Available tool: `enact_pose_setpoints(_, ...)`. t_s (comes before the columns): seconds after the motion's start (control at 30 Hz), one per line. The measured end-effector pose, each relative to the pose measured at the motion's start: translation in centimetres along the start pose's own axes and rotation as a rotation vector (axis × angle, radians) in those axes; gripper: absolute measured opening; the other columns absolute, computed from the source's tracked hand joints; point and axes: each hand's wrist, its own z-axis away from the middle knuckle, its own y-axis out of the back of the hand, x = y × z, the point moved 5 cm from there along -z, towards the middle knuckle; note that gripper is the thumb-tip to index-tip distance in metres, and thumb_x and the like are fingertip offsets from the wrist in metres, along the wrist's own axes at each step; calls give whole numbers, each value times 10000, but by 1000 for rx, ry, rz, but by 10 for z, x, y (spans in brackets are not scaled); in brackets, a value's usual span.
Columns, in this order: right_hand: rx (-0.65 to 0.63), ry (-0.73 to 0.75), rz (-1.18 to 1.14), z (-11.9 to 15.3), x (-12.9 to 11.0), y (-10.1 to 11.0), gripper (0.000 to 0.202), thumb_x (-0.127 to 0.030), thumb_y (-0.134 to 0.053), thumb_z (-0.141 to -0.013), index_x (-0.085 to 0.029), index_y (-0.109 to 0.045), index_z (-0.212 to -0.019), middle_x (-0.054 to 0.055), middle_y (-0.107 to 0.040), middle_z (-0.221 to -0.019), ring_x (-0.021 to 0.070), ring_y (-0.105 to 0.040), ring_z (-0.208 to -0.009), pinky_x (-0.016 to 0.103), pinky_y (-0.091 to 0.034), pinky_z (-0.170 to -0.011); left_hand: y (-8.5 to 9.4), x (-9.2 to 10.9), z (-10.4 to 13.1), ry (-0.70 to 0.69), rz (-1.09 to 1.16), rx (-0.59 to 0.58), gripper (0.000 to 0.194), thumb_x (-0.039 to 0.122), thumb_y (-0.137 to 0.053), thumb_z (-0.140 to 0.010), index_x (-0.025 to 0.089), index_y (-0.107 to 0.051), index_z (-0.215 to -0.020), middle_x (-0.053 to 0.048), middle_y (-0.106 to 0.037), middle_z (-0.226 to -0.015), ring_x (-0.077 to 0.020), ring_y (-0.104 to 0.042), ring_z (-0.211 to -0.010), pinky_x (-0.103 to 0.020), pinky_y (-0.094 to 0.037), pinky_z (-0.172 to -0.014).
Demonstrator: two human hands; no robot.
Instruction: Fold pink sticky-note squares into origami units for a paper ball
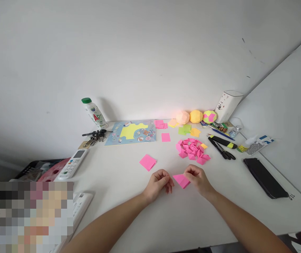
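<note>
My right hand [196, 176] pinches the upper right part of a folded pink paper [181, 180], held just above the white table. A crease shows across the sheet. My left hand [161, 182] is beside the paper's left corner, its fingers curled and partly hidden, so I cannot tell if anything is between them. Farther left lies a small stack of pink square papers [148, 162]. Beyond my right hand sits a heap of folded pink paper pieces [191, 149]. A single pink square [165, 137] lies farther back.
At the back are paper balls [196, 116], green slips [184, 129] and a blue printed sheet [137, 133]. Scissors [221, 149], a box cutter [223, 141] and a black pouch [265, 178] lie right. Keys [96, 136], a bottle [95, 114] and a remote [73, 163] stand or lie left.
</note>
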Motion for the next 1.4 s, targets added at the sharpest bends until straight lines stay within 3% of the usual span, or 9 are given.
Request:
enact_pose_setpoints(0.13,-75,25,25,3,-1,-8,163,-220,-535,-743,-176,-464,-603,-48,-417,-553,89,-381,-497,209,-329,-466,-5,2,2,-37,-33,-68,281,387,-620,-745,147,-502,-830,-23,-625,-648,-121,-574,-496,-230,-414,-443)
enact_pose_setpoints(0.3,-176,121,185,7,1,-21,110,-183,-515,-762,-172,-527,-653,-20,-518,-602,108,-467,-545,219,-388,-519,-7,-7,4,29,-266,-103,275,395,-606,-756,135,-526,-714,10,-565,-501,-82,-492,-421,-220,-394,-444)
enact_pose_setpoints(0.5,-197,185,317,10,2,-28,100,-137,-505,-726,-171,-538,-638,-11,-565,-594,112,-507,-538,209,-405,-509,-7,-8,5,-3,-319,-96,223,337,-603,-749,142,-523,-675,6,-565,-538,-81,-485,-438,-223,-401,-452)
enact_pose_setpoints(0.7,-158,204,394,3,4,-14,94,-126,-513,-684,-173,-519,-602,-28,-508,-559,101,-449,-510,208,-380,-491,-5,-7,3,-9,-245,-84,203,296,-616,-729,149,-504,-645,21,-541,-519,-81,-481,-431,-220,-390,-444)
enact_pose_setpoints(0.9,-64,139,272,-5,-3,0,120,-216,-505,-764,-175,-520,-652,-21,-529,-591,111,-480,-534,217,-408,-519,-2,-5,1,-12,-130,-42,267,347,-647,-700,161,-470,-627,37,-529,-491,-78,-475,-399,-214,-377,-413)
enact_pose_setpoints(1.0,-155,138,259,0,-3,-11,104,-272,-570,-768,-173,-591,-744,-4,-584,-663,128,-517,-598,231,-428,-569,-3,-5,2,9,-164,-58,254,350,-644,-706,152,-497,-646,29,-542,-492,-79,-481,-403,-216,-385,-423)
enact_pose_setpoints(1.1,-252,91,276,6,2,-20,173,-307,-563,-796,-170,-634,-720,1,-589,-620,124,-498,-549,229,-405,-518,-4,-5,2,18,-158,-61,227,324,-636,-710,151,-503,-650,26,-547,-484,-83,-485,-407,-219,-390,-428)
enact_pose_setpoints(1.4,-171,-9,167,0,2,-6,241,-344,-584,-789,-156,-557,-641,-24,-518,-561,102,-469,-496,217,-392,-471,8,-9,-2,-35,57,48,174,204,-573,-702,164,-440,-597,28,-561,-535,-77,-470,-370,-200,-335,-355)
